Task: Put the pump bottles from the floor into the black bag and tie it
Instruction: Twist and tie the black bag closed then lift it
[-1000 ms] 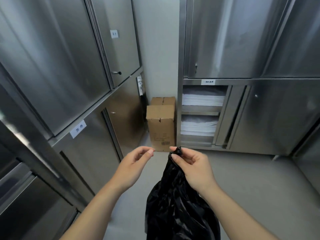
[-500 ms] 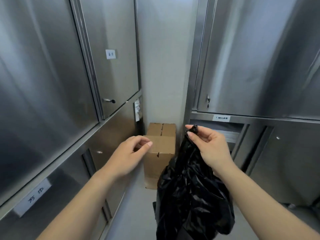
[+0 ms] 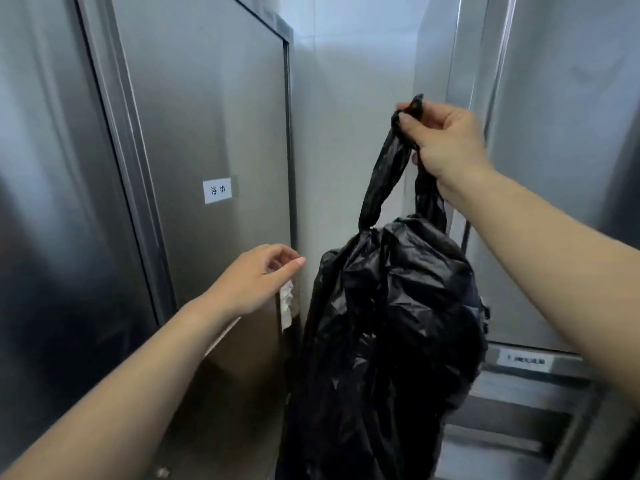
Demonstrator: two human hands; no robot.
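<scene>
A full black plastic bag (image 3: pixel 391 334) hangs in front of me, bulging and crumpled. Its two handle strips run up to my right hand (image 3: pixel 440 140), which is shut on their gathered top at the upper right. My left hand (image 3: pixel 252 282) hovers to the left of the bag, a short gap away from it, fingers loosely curled and holding nothing. No pump bottles are visible; whatever is inside the bag is hidden.
Tall stainless steel cabinet doors (image 3: pixel 207 133) with a small white label (image 3: pixel 217 190) stand close on the left. More steel cabinets (image 3: pixel 561 133) and a labelled shelf edge (image 3: pixel 526 362) are on the right. A pale wall (image 3: pixel 346 116) fills the narrow gap between them.
My right hand has lifted the bag higher, and my view has tilted up, so the cardboard box and floor have dropped out of sight. My left hand stayed beside the bag, empty.
</scene>
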